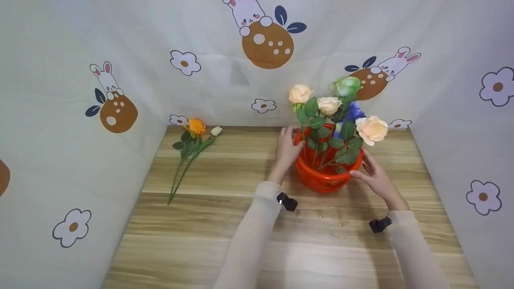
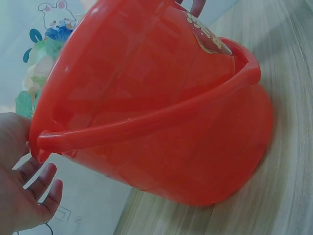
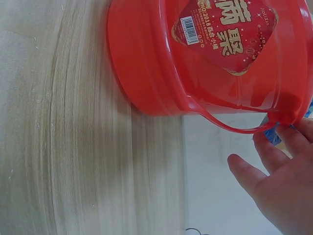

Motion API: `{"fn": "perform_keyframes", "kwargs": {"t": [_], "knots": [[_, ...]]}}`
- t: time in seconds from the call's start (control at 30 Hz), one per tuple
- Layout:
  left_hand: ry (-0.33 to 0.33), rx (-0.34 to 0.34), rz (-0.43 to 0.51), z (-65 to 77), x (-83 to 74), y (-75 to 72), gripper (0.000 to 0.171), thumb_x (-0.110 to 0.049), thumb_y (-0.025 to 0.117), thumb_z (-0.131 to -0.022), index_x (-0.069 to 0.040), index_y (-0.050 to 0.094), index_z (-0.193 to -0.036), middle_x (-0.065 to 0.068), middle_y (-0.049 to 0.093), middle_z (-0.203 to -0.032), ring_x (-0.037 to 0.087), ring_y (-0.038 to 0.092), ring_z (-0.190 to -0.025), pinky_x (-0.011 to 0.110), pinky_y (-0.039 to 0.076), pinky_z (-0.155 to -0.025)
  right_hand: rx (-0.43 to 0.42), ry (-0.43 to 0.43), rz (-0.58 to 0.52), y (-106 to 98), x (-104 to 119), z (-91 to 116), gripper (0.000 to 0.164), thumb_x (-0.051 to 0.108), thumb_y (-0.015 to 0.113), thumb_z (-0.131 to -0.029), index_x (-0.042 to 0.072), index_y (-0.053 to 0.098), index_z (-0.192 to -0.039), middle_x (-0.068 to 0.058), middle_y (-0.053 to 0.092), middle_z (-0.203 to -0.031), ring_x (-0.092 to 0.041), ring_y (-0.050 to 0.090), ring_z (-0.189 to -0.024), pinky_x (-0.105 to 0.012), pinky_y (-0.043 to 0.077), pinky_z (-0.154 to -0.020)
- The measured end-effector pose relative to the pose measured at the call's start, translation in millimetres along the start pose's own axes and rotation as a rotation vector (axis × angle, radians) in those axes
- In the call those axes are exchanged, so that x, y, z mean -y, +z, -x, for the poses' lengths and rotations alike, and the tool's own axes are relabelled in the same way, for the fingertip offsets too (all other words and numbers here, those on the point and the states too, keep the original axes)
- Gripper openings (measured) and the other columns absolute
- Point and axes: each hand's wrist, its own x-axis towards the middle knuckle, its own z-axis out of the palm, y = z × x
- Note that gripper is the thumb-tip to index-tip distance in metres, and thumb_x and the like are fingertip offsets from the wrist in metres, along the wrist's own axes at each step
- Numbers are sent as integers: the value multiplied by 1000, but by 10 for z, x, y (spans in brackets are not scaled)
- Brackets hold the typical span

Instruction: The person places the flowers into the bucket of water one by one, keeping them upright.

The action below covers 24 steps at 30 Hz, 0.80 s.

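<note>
A red plastic bucket (image 1: 324, 182) is at the back right of the wooden table, with several artificial flowers leaning in it. Among them are peach roses (image 1: 372, 130), a green rose (image 1: 347, 86) and a blue flower (image 1: 354, 111). My left hand (image 1: 287, 150) grips the rim from the left, its thumb at the inner edge and fingers outside. On the opposite side my right hand (image 1: 375, 176) holds the rim, thumb toward the front. In the left wrist view the bucket's handle (image 2: 146, 119) hangs down along its wall. A red label (image 3: 222, 36) with a barcode shows in the right wrist view.
Left of the bucket, an orange rose (image 1: 197, 127) and a white tulip bud (image 1: 216, 131) lie on the table (image 1: 225, 176), stems toward the front. Patterned cloth walls (image 1: 225, 86) stand behind and at both sides. Small wet-looking spots (image 1: 321, 216) dot the wood before the bucket.
</note>
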Motion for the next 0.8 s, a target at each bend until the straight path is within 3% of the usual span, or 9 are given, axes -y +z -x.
{"fn": "perform_keyframes", "kwargs": {"t": [0.37,0.53,0.73,0.8], "knots": [[13,-8,100,51,147,-166,33,-21,70,-92,-4,64,-120,13,65,-118,28,65,-108,36,53,-99,5,4,1,6,8,4,82,-2,65,-92,2,16,-158,-23,14,-165,-42,15,-152,-56,16,-121],[17,-39,148,62,248,-259,32,-19,71,-92,-1,64,-117,14,66,-115,28,66,-104,39,53,-98,12,24,-8,3,16,11,83,-1,65,-93,2,14,-158,-23,13,-165,-42,14,-152,-57,15,-121],[-7,-82,172,76,364,-379,31,-19,71,-91,-1,65,-116,16,68,-112,28,65,-102,34,52,-93,10,13,-23,6,5,10,83,-3,64,-92,2,14,-159,-25,14,-165,-43,14,-151,-59,15,-121],[-21,-90,192,83,398,-419,31,-19,70,-91,-1,64,-116,17,68,-112,28,65,-102,33,52,-91,5,0,-17,4,-5,9,83,-4,64,-92,2,15,-159,-24,16,-164,-44,15,-151,-52,18,-123]]}}
